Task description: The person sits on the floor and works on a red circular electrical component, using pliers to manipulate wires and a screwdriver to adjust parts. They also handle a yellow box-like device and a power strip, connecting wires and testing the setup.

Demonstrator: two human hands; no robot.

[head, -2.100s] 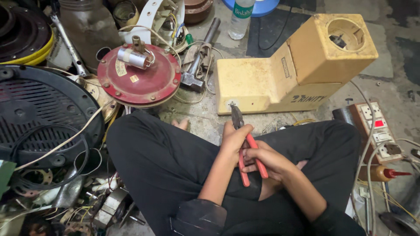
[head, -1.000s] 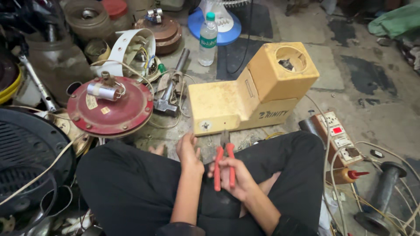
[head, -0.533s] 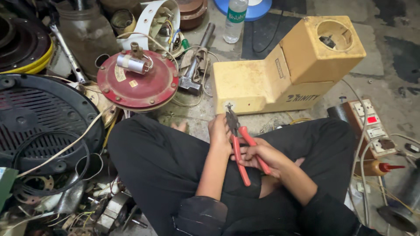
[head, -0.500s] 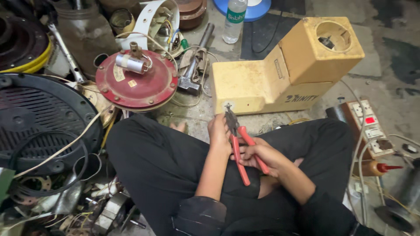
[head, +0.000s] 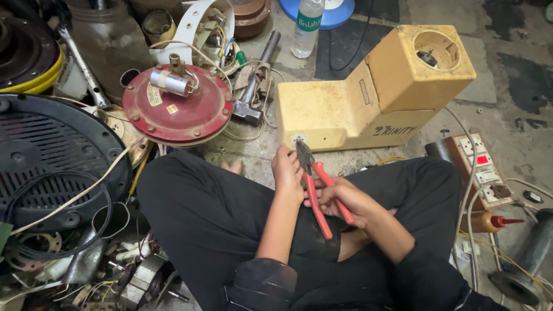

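Black round fan grille (head: 40, 155) at far left; yellowed plastic appliance base (head: 368, 98) ahead on floor; red domed motor cover (head: 178, 112) between them. Person seated cross-legged. Right hand (head: 345, 198) grips red-handled pliers (head: 314, 184) over lap, nose toward base. Left hand (head: 286, 171) pinched at plier tip; item held too small to tell

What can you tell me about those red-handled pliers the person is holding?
The pliers have two long red-sleeved handles and a short dark metal head, which looks worn. They point away from the person, head toward the yellowed plastic appliance base, handles spread apart over the lap. The right hand grips the handles; the left hand rests against the head. Whether anything sits between the tips is too small to tell.
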